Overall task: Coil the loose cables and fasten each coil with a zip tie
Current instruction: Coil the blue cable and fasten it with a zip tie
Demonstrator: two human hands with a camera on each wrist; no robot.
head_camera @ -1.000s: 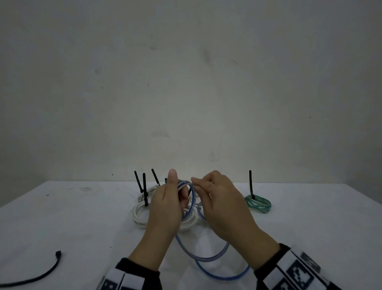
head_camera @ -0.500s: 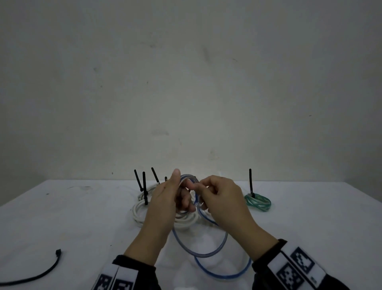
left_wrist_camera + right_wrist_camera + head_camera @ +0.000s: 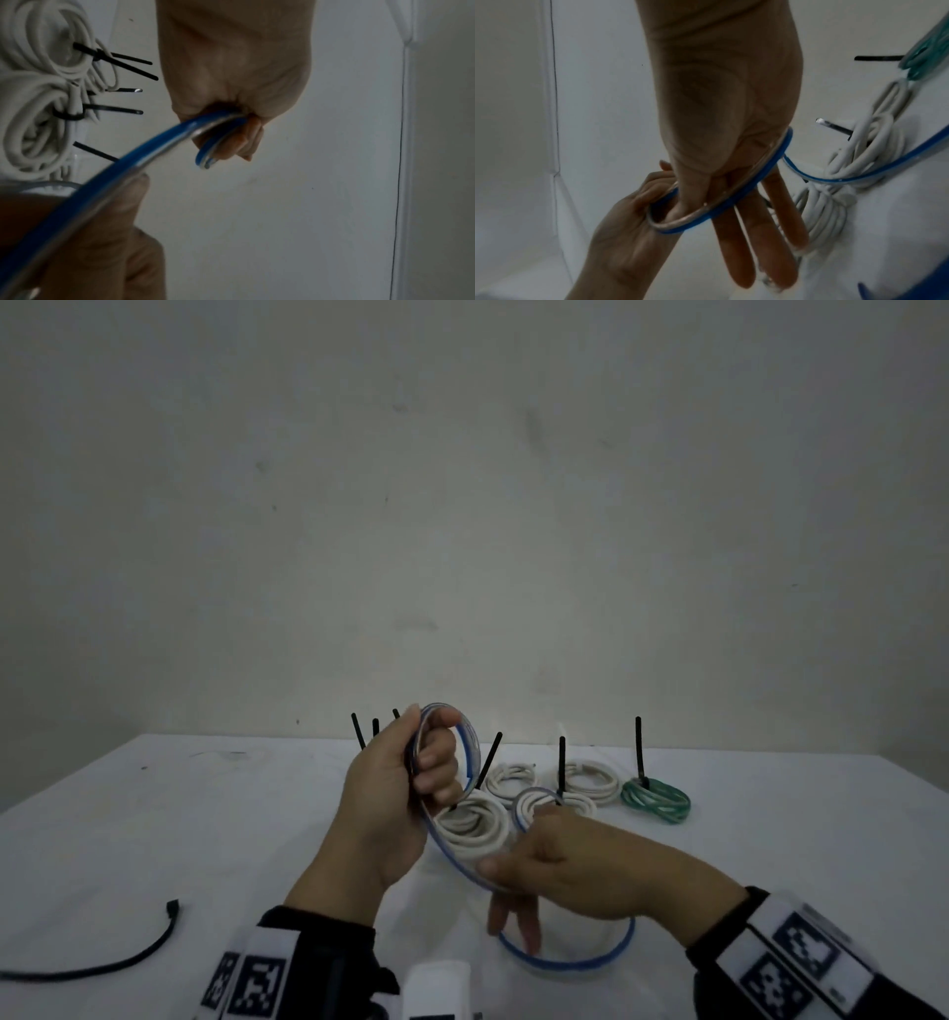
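The right hand (image 3: 580,860) has dropped low, pinching the blue cable (image 3: 565,963) for another loop, while the left hand (image 3: 395,793) grips the started coil.

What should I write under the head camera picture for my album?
Left hand grips a blue cable loop while right hand guides the rest.
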